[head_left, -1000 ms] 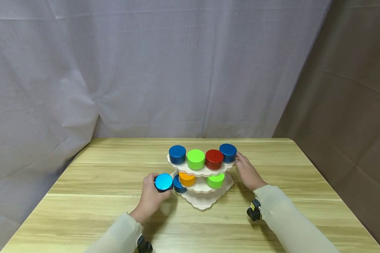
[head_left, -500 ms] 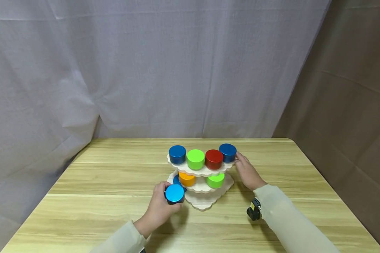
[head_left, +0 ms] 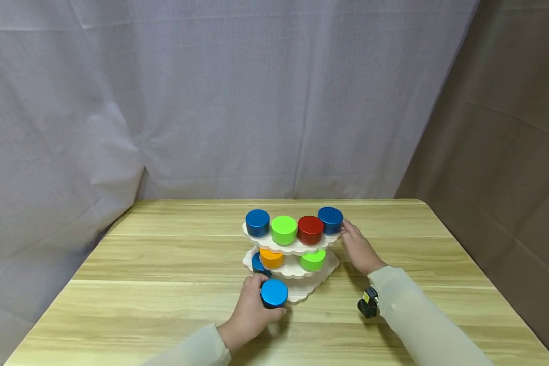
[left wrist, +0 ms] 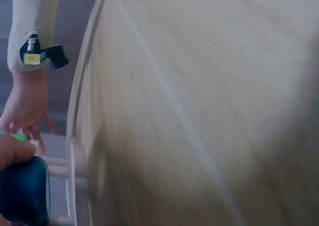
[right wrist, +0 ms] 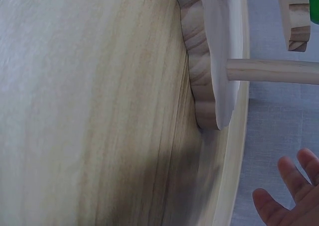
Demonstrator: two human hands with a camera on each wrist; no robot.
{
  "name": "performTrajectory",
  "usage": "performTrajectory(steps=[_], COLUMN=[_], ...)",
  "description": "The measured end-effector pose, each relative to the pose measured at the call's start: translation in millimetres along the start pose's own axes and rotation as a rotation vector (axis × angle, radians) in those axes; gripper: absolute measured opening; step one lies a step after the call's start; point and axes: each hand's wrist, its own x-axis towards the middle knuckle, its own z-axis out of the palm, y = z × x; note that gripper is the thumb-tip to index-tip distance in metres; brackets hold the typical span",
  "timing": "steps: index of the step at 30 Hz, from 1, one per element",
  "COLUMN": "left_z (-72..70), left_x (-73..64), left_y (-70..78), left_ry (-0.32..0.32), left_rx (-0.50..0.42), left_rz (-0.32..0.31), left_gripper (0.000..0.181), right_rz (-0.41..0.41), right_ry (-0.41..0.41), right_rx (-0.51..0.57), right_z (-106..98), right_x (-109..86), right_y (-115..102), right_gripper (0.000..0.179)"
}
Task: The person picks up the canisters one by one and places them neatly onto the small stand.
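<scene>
My left hand (head_left: 253,310) grips a short round blue tin (head_left: 274,293) with a shiny lid, in front of the lower left part of a tiered wooden stand (head_left: 302,291) with scalloped edges. In the left wrist view, a digit curls over the blue tin (left wrist: 22,193) at the lower left. My right hand (head_left: 360,251) is at the right end of the top tier, fingertips right by the blue tin (head_left: 330,220) there. Its fingers (right wrist: 294,181) show spread and loose in the right wrist view, beside the stand's post.
Along the top tier stand another blue tin (head_left: 257,223), a green one (head_left: 284,230) and a red one (head_left: 310,230). Below are an orange tin (head_left: 272,258), a green tin (head_left: 313,260) and a partly hidden blue tin (head_left: 259,265). A grey curtain (head_left: 219,101) hangs behind the wooden table (head_left: 164,284).
My left hand has carried the blue tin rightward and closer to me, from the stand's left side to its front. My right hand has hardly moved.
</scene>
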Motion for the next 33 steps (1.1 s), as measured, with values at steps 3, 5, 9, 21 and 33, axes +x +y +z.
performTrajectory(steps=[3,5,9,21,33], left_z=[6.5,10.3,15.9,26.7,33.2], left_x=[2.3,4.3,7.7,8.9,9.4], left_y=[-0.4,-1.1,-1.5,-1.7,2.3], left_ry=[0.002,0.007,0.007,0.04,0.05], left_rx=[0.02,0.026,0.017,0.004,0.011], left_rz=[0.002,-0.002,-0.029,-0.027,-0.068], left_gripper=[0.061,0.062,0.062,0.062,0.061], right_rz=[0.002,0.003,0.003,0.013,0.005], right_ry=[0.002,0.002,0.003,-0.007,-0.004], right_rx=[-0.001,0.0,0.008,-0.001,-0.001], right_z=[-0.2,-0.1,0.2,-1.1,0.3], right_x=[-0.3,-0.4,-0.9,-2.8,-1.7], right_y=[0.5,0.7,0.0,-3.1,-1.8], right_gripper=[0.054,0.054,0.054,0.054,0.054])
